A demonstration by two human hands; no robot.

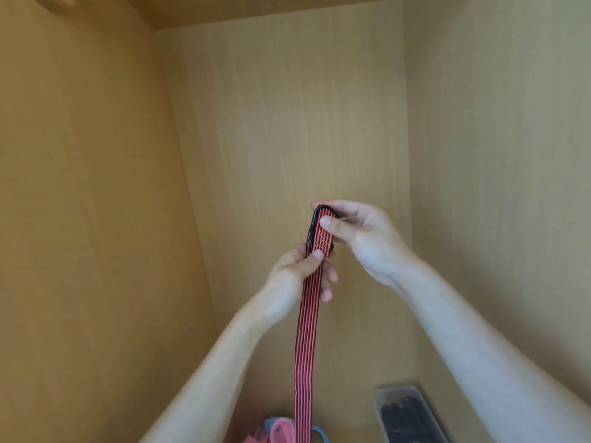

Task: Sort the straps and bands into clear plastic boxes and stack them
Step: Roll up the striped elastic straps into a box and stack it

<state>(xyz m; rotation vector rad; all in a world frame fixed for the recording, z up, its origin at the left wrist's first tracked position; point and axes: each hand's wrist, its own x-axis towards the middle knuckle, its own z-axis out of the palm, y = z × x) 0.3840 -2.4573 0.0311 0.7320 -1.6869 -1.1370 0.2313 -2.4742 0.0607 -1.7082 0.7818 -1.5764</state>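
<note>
A long red strap with thin black stripes [307,330] hangs straight down in front of me inside a wooden cupboard. My right hand [361,238] pinches its folded top end, where a black metal hook sits. My left hand [299,276] grips the strap just below, thumb on its front. A clear plastic box [382,407] with dark straps inside stands at the lower right on the cupboard floor. Pink and blue bands [271,431] lie at the bottom edge, beside the strap's lower end.
Wooden cupboard walls close in on the left [96,219], back [287,123] and right [495,187]. A wooden ceiling panel [256,8] runs across the top.
</note>
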